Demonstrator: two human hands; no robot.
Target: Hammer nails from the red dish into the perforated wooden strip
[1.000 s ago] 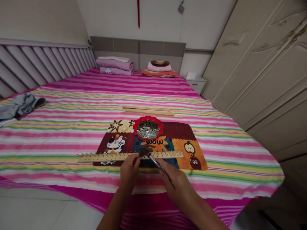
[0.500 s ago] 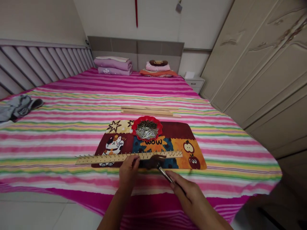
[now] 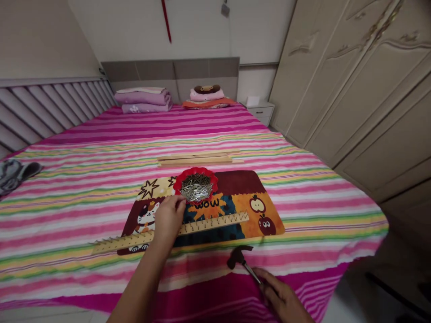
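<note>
My right hand (image 3: pixel 278 291) is wrapped round the handle of a claw hammer (image 3: pixel 239 258), held low over the near edge of the bed. My left hand (image 3: pixel 170 215) reaches across a wooden strip (image 3: pixel 215 223), its fingers drawn together at the near left rim of a red scalloped bowl (image 3: pixel 215 181). Whatever those fingertips hold, if anything, is too small to make out. Silver and dark nails (image 3: pixel 197 187) fill the bowl. A row of nails stands up along the strip, which lies on a colourful printed mat (image 3: pixel 249 181) and sticks out past its left side.
Several bare wooden strips (image 3: pixel 198 159) lie beyond the bowl on the striped bedspread (image 3: pixel 303 188). Grey clothing (image 3: pixel 16 175) rests at the far left. Folded bedding (image 3: pixel 144 99) is stacked by the headboard, and a wardrobe (image 3: pixel 353 89) stands to the right.
My left hand has left the wooden strip and moved up to the bowl. The hammer has come away from the strip, down towards me. The view has shifted to the right.
</note>
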